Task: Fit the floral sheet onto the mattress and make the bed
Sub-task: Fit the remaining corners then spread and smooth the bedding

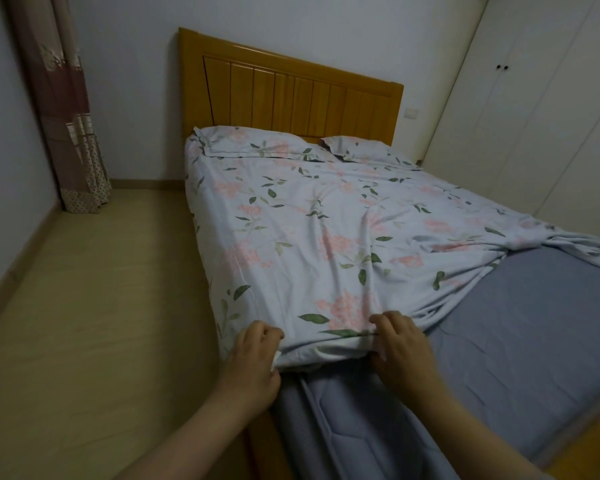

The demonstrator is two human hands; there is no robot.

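Observation:
The floral sheet [326,220], pale blue with pink flowers and green leaves, covers the head and left part of the grey-blue mattress [520,327]. Its near edge lies bunched at the foot-left corner. My left hand [253,358] grips that edge at the corner, fingers curled into the fabric. A little to the right, my right hand [402,344] grips the same hem. The sheet's right side trails loose and wrinkled toward the far right. Two matching floral pillows [250,142] lie at the head.
A wooden headboard [291,95] stands against the back wall. A patterned curtain [66,116] hangs in the left corner. White wardrobe doors [534,116] run along the right. Pale floor [94,306] stretches along the bed's left side.

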